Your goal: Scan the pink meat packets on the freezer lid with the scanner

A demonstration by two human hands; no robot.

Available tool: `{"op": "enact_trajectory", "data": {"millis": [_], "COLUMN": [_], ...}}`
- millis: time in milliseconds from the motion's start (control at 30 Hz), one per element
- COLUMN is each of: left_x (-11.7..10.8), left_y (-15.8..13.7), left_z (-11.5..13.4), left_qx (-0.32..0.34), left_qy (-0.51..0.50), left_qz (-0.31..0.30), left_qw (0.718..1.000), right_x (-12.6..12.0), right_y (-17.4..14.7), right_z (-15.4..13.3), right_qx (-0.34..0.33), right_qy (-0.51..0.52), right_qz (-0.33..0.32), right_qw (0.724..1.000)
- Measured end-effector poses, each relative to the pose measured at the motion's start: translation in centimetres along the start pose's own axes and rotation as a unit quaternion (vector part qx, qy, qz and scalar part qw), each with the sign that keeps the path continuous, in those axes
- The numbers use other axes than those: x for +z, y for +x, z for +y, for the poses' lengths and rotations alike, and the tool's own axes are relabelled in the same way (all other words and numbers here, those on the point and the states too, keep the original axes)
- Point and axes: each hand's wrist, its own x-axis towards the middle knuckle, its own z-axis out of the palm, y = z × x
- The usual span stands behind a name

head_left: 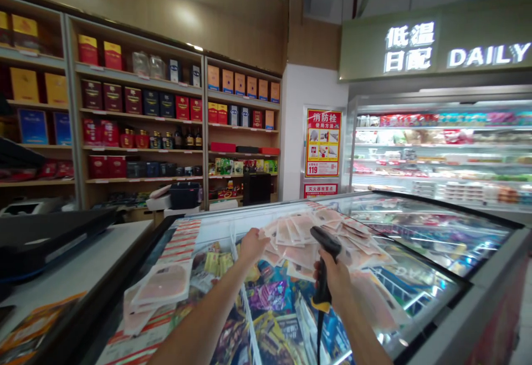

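My right hand [336, 282] is wrapped around the grip of a black and yellow barcode scanner [326, 243], its cable hanging down. The scanner's head is over a spread of flat, pale pink packets [295, 226] lying on the freezer's glass top. My left hand [252, 247] is at the left edge of this spread, its fingers closed at the edge of one packet. A smaller stack of similar packets [162, 284] lies to the left, on red and white printed strips [178, 243].
Bagged goods [270, 293] show through the freezer glass. A white counter [95, 254] with a black device [54, 237] is on the left. Shelves of boxes [145, 102] line the back wall. A lit refrigerated display [436, 160] stands at the back right.
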Motion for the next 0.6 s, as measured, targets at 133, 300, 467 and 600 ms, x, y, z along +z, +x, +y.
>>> {"op": "enact_trajectory", "data": {"millis": [133,300,467,600], "left_x": [3.2,4.7,4.4,4.4], "left_y": [1.0,1.3,1.3,1.1], "left_z": [2.5,3.5,4.0,4.8], "left_qx": [-0.029,-0.062,-0.078,-0.093], "left_qy": [-0.022,-0.014,-0.024,-0.052], "left_qz": [-0.024,-0.033,-0.055,-0.047], "left_qw": [0.999,0.997,0.995,0.993], "right_x": [-0.5,-0.5,-0.2,0.1], "right_y": [-0.1,-0.1,-0.4,-0.8], "right_z": [-0.2,-0.4,-0.5,-0.4], "right_qx": [-0.007,-0.001,0.010,0.013], "right_qy": [0.010,0.021,0.020,0.016], "right_qz": [0.032,0.042,0.022,-0.002], "right_qw": [0.999,0.999,1.000,1.000]}}
